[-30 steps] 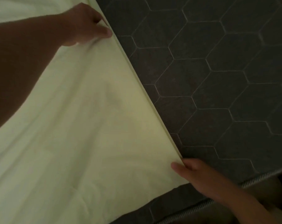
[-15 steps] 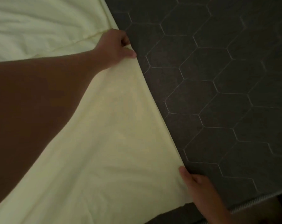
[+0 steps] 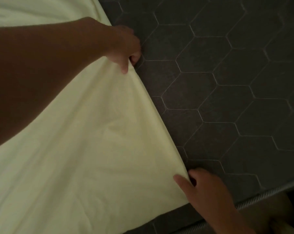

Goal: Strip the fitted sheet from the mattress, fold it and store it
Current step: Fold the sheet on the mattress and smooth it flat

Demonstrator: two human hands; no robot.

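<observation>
1. Dim light falls on a bed whose dark grey mattress [image 3: 227, 98] fills the right half of the frame; its top is quilted in a pattern of large hexagons.
2. Along the lower right runs the mattress's corded edge [image 3: 254, 201], pale and ribbed, with deep shadow below it.
3. A pale yellow sheet [image 3: 100, 149] covers the left half of the frame. Its free edge runs as a taut diagonal from the upper middle down to the lower right, lying on the mattress top with soft creases fanning out from both ends.
4. The left hand [image 3: 124, 46] is at the upper middle, thumb pressed on top of the sheet's edge and fingers curled under it, gripping the cloth.
5. The left forearm [image 3: 41, 73] crosses the upper left of the frame and hides part of the sheet beneath it.
6. The right hand [image 3: 208, 191] is at the lower right, pinching the sheet's lower end with the thumb on top and the fingers tucked beside the edge.
</observation>
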